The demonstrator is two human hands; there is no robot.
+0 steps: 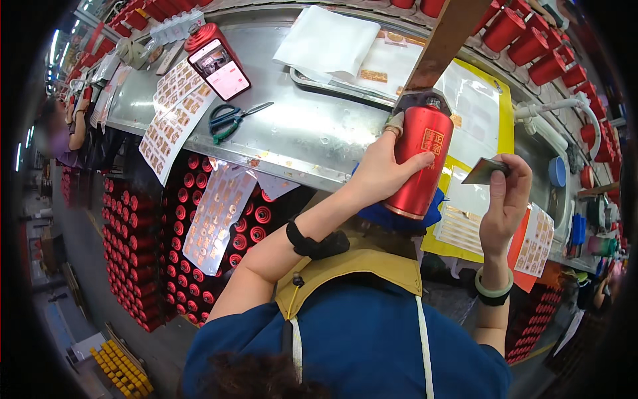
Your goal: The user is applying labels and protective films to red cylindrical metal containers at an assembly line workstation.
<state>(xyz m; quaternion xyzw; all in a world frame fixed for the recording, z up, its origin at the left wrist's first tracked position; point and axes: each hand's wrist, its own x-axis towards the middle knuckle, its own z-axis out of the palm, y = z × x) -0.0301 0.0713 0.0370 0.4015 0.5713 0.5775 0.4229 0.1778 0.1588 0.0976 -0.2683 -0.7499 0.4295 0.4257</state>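
My left hand (380,167) is closed around a red metallic bottle (420,181) with a gold label and gold characters on its side. The bottle leans, its neck toward the far side, and my left thumb presses on its front near the lettering. Off to the right, my right hand (500,223) is raised with a small dark flat card (484,172) pinched between thumb and fingers, apart from the bottle. Beneath the bottle's lower end lies blue cloth (435,207).
Scissors (227,124), a phone (219,69) against a red bottle, and gold sticker sheets (174,106) lie on the metal table (292,133). A brown post (442,43) rises beyond my left hand. Crates of red bottles (133,246) stand lower left. Right are a yellow-edged sheet (506,113) and blue cup (557,171).
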